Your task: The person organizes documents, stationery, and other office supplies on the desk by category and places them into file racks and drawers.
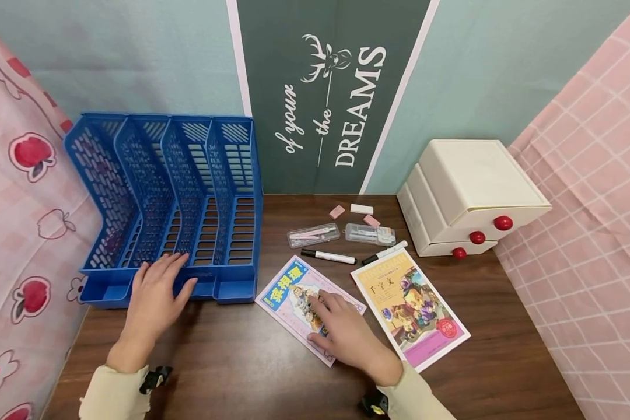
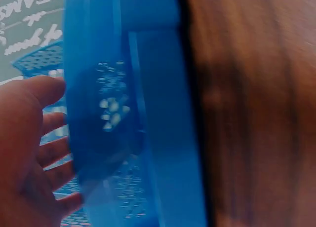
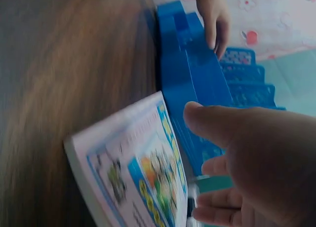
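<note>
A blue slotted file rack [image 1: 168, 271] stands at the left, its compartments holding nothing visible. My left hand [image 1: 154, 297] is at its front edge, fingers extended over the rim; in the left wrist view the hand [image 2: 37, 148] is beside the blue wall [image 2: 163, 113]. My right hand [image 1: 346, 332] is over the pink-bordered book [image 1: 289, 315], fingers spread and slightly bent. In the right wrist view the hand [image 3: 256, 163] is beside that book [image 3: 118, 138], thumb apart from the fingers; whether it touches the cover I cannot tell.
A second book [image 1: 417, 309] lies at the right, with a black-and-white marker [image 1: 385, 252] at its top edge. Another marker [image 1: 329, 256], two clear cases [image 1: 313, 234] and several erasers [image 1: 361, 209] lie behind. A white drawer box [image 1: 472, 186] with red knobs stands at the back right.
</note>
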Demonstrator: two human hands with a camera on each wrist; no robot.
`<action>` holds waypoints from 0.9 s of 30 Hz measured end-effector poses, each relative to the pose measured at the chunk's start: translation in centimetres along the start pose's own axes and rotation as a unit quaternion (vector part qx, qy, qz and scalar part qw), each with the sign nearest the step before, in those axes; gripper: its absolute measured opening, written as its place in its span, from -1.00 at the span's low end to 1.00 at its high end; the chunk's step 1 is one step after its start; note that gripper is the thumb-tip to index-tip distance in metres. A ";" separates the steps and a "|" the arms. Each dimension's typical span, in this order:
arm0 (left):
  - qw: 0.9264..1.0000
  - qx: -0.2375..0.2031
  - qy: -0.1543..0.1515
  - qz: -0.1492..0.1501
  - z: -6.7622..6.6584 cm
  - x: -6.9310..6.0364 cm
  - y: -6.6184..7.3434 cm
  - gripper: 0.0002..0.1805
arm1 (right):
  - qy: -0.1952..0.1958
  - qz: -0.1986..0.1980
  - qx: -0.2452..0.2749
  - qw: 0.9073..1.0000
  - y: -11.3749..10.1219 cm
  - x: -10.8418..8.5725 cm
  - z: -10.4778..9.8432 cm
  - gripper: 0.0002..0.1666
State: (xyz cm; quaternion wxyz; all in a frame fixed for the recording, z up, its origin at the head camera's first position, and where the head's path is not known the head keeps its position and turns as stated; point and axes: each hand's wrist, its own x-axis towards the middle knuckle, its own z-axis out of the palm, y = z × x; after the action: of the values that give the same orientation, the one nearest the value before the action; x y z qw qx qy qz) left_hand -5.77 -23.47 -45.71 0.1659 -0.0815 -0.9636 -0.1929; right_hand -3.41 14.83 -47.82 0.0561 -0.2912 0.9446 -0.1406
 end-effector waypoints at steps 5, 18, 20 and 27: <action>1.000 0.013 0.017 0.008 1.1 -0.4 -0.6 -0.44 | -0.010 0.013 -0.025 1.000 -1.4 0.8 1.1 -0.01; 0.999 0.015 0.017 0.037 1.8 -0.9 -1.2 -0.29 | -0.005 0.019 -0.104 0.994 -2.5 1.3 3.0 0.09; 0.999 0.014 0.015 0.034 1.9 -0.9 -1.2 -0.29 | -0.002 0.021 -0.104 0.994 -2.5 1.3 3.1 0.07; 1.000 0.013 0.013 0.024 2.0 -1.0 -1.2 -0.30 | -0.010 0.035 -0.066 0.997 -2.4 1.7 2.9 0.05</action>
State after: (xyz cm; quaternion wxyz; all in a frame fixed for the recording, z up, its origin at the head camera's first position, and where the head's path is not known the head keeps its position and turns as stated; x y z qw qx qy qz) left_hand -5.68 -23.85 -48.23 0.1839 -0.0997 -0.9617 -0.1771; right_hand -2.98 11.30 -49.87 0.0511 -0.2621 0.9609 -0.0731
